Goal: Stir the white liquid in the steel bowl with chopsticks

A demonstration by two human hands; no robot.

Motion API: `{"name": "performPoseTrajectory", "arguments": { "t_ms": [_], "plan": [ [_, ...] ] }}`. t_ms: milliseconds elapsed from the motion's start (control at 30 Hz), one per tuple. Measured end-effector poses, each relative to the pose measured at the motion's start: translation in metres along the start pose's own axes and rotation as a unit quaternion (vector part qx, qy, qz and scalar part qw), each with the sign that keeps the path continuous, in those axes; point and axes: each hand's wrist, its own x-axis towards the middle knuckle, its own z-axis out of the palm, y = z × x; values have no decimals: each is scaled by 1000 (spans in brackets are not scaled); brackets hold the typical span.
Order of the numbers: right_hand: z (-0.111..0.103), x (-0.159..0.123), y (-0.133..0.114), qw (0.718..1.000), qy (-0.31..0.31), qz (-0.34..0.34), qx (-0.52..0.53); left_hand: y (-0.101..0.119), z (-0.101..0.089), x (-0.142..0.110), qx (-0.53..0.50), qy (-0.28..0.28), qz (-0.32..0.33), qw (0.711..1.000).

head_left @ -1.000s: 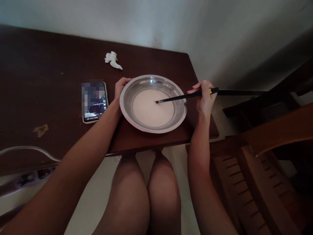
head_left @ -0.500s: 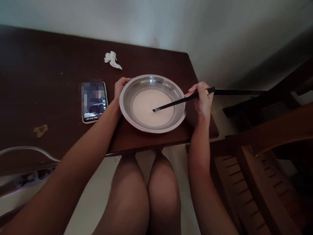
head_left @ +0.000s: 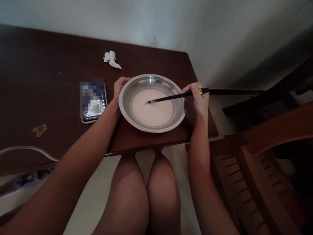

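Note:
A wide steel bowl (head_left: 127, 107) with pale, milky batter (head_left: 153, 111) in it stands near the front right corner of a dark wooden table (head_left: 49, 85). My left hand (head_left: 119, 87) grips the bowl's left rim, fingers curled over its edge. My right hand (head_left: 198, 99), just right of the bowl, is closed on a pair of black chopsticks (head_left: 171, 97). Their tips dip into the batter left of the bowl's centre.
A lit phone (head_left: 94, 101) lies flat left of the bowl. A crumpled white tissue (head_left: 111, 59) sits further back. A power strip (head_left: 26, 178) and cable hang at the lower left. A wooden chair (head_left: 256, 176) stands at the right. My bare knees are under the table edge.
The chopstick tips have swung through the batter, first toward me, then up and to the left. My right hand has shifted slightly left. The phone's screen picture has changed.

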Motion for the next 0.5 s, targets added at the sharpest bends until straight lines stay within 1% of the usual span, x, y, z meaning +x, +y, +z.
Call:
{"name": "performPoseTrajectory", "arguments": {
  "t_ms": [133,167,200,267,333,367,400,500],
  "plan": [
    [-4,4,6,998,64,-13,6,0,3,-4,-7,0,8,1000],
    [-5,4,6,997,72,-14,7,1,4,-6,-15,5,8,1000],
    [-5,3,6,998,68,-13,6,2,6,-7,-23,10,7,1000],
    [-4,1,4,999,35,-5,2,3,8,-10,-34,14,0,999],
    [-2,-1,2,1000,2,2,-4,4,9,-12,-44,7,-5,999],
    [-1,-1,2,1000,-2,2,-6,5,9,-12,-49,2,-8,999],
    [0,-1,2,1000,5,1,-6,6,10,-13,-52,-1,-10,999],
    [-1,3,4,998,59,-7,8,7,10,-13,-50,-1,-14,999]
  ]
}}
